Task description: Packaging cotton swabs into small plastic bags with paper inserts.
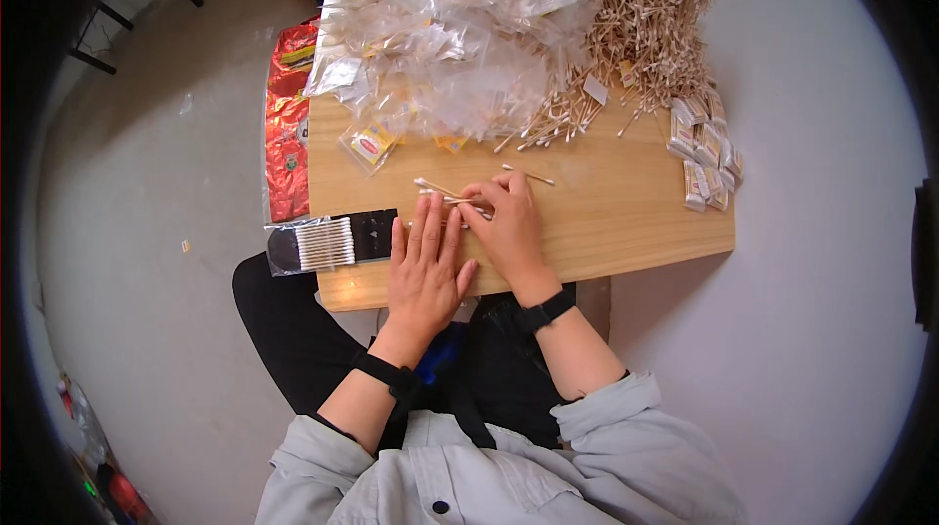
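My left hand (425,261) lies flat near the table's front edge, fingers stretched out, its fingertips beside a few loose cotton swabs (437,189). Thumb and fingertips of my right hand (511,232) are pinched together on cotton swabs at the same spot; how many is hidden by the fingers. A single cotton swab (529,174) lies just beyond the right hand. Left of my left hand is a clear bag with a neat row of cotton swabs (326,243), at the end of a black flat strip (376,235).
Clear plastic bags (469,46) heap over the back of the wooden table (606,202). A big pile of loose cotton swabs (653,17) is at the back right. Packed bundles (702,153) sit by the right edge. A red package (288,124) lies along the left edge.
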Demonstrator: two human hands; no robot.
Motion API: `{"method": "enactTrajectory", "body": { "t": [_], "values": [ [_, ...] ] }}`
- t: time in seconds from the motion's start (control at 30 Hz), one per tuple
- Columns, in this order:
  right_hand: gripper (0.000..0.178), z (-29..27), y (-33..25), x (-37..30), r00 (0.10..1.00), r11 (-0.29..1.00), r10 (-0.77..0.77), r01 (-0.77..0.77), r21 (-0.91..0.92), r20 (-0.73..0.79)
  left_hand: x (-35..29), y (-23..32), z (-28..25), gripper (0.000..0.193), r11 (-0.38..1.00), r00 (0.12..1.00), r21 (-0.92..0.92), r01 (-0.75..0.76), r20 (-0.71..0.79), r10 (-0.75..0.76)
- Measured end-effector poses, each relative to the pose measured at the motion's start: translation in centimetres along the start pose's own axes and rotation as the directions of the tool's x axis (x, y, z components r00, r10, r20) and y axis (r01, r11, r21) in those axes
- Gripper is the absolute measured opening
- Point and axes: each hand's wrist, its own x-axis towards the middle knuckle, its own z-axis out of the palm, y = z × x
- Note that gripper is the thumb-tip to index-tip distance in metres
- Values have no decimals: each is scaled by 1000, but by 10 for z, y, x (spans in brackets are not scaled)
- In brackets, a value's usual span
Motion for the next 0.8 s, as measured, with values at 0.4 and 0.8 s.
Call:
{"method": "enactTrajectory", "body": {
  "t": [0.4, 0.8],
  "values": [
    [13, -11, 8, 17, 985, 968, 165, -172, 182, 57, 0, 1, 1, 74, 1000, 1000, -5, 7, -7, -7],
    [13, -11, 10, 3, 983, 958, -24, -29, 285, 180, 1, 2, -1, 75, 1000, 1000, -1, 7, 1, -7]
  ]
}}
